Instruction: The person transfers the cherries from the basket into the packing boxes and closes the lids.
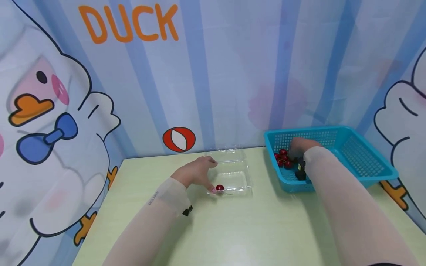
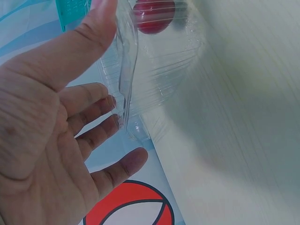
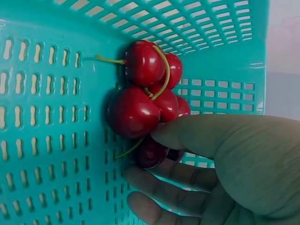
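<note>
My left hand is at the left side of a clear plastic box, thumb and fingertips touching its edge. The fingers are spread and loosely bent. One red cherry lies inside the box near its front wall, beside my thumb; the left wrist view shows the same cherry through the plastic. My right hand reaches down into a turquoise basket. In the right wrist view its thumb and fingers pinch a dark cherry, partly hidden, below a cluster of red cherries with green stems.
The pale wooden tabletop carries both containers, with the basket to the right of the box. Behind them hangs a blue striped curtain with duck drawings. A lid flap of the box stands toward the curtain.
</note>
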### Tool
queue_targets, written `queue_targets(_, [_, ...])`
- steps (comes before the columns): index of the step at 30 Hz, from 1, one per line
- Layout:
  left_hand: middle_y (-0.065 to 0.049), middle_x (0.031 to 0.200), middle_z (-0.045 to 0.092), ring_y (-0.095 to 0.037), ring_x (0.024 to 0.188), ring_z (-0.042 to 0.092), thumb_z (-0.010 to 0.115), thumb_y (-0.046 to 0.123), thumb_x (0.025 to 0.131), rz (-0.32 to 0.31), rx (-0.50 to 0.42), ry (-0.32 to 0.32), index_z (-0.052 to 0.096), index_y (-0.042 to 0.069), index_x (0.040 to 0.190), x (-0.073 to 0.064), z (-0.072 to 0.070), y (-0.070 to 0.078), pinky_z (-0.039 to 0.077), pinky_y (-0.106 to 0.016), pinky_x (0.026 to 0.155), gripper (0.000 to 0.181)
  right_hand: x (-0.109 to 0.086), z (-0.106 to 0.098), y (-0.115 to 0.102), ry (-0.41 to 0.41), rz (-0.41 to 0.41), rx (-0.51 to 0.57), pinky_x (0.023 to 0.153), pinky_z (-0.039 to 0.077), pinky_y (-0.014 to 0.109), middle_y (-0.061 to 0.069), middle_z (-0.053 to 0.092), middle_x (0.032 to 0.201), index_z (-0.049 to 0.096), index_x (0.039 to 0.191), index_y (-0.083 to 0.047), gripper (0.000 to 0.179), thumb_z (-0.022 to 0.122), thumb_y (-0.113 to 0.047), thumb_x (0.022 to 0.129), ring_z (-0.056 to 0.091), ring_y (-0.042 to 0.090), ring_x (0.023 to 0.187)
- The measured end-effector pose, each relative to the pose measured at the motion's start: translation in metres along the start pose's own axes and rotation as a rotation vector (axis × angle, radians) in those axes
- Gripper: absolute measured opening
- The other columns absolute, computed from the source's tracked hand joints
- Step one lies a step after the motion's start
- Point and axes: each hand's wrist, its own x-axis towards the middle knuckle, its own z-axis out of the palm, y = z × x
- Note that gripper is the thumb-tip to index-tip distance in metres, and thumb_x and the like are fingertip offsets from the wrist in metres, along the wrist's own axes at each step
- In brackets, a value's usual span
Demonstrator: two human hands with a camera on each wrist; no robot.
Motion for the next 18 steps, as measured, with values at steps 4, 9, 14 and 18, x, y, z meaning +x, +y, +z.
queue_targets(4, [-0.005,0.182,0.041,-0.034,0.169,0.038,0.104,0.037,0.083,0.002,0.006,0.003,0.048,0.023,0.175,-0.002,0.0,0.001,0.045,-0.064,0.132,0.108,-0.003,0.003,0.0,0.007,-0.019,-0.014,0.06,0.049,0.034,0.0,0.057,0.065,0.061,0.073,-0.017,0.036,0.059,-0.005,0.107,0.053,0.016,0.06])
queue_targets(9, [-0.005,0.181,0.042,-0.035,0.168,0.039,0.104,0.036,0.084,0.002,-0.008,0.0,0.048,0.022,0.175,-0.003,-0.001,0.004,0.045,-0.064,0.132,0.108,-0.007,0.0,0.0,-0.007,-0.041,-0.021,0.059,0.046,0.032,-0.003,0.049,0.063,0.057,0.071,-0.018,0.036,0.06,-0.003,0.103,0.045,0.014,0.059])
queue_targets(14, [-0.005,0.181,0.042,-0.035,0.167,0.04,0.104,0.037,0.083,-0.004,-0.009,-0.004,0.049,0.023,0.174,-0.003,-0.001,0.005,0.047,-0.065,0.131,0.108,-0.01,-0.012,-0.003,-0.022,-0.089,-0.067,0.06,0.042,0.031,-0.007,0.038,0.059,0.049,0.066,-0.022,0.043,0.059,-0.002,0.102,0.035,0.013,0.059])
queue_targets(18, [-0.005,0.181,0.042,-0.035,0.167,0.04,0.105,0.038,0.083,-0.01,-0.01,-0.005,0.049,0.023,0.174,-0.002,-0.001,0.003,0.048,-0.065,0.13,0.108,-0.016,-0.022,-0.011,0.014,-0.095,-0.043,0.063,0.053,0.033,-0.003,0.051,0.068,0.059,0.074,-0.017,0.034,0.059,-0.007,0.106,0.051,0.017,0.068])
